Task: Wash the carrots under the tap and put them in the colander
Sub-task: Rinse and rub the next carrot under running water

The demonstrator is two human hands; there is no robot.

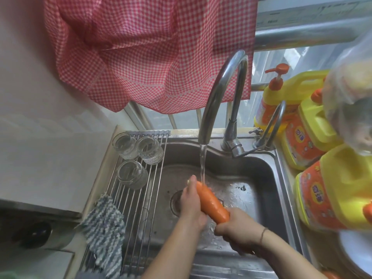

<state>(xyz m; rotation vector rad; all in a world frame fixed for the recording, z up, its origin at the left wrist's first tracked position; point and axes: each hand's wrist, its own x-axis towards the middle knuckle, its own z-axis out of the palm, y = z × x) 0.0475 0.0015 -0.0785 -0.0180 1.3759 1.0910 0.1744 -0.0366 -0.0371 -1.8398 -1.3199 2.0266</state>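
Low in the middle of the frame we see our right hand [234, 228] with its fingers wrapped round the thick end of the carrot [211, 202], while our left hand [191, 204] lies along the carrot's left side, fingers nearly straight and pressed against it rather than curled round. The carrot slants up and left over the drain of the steel sink [259, 178], its narrow tip right under the thin stream of water [203, 164].

At lower left a blue-and-white knitted cloth [104, 228] rests on the wire rack [141, 198] across the sink's left side; further up that rack stand three clear glass jars [130, 174].

Above the carrot the curved tap [221, 91] arches over the basin. Along the right edge stand yellow detergent jugs [338, 200] with orange labels (the printing is too blurred for us to read), one with an orange pump.

Across the top hangs a red-and-white checked cloth [141, 47].
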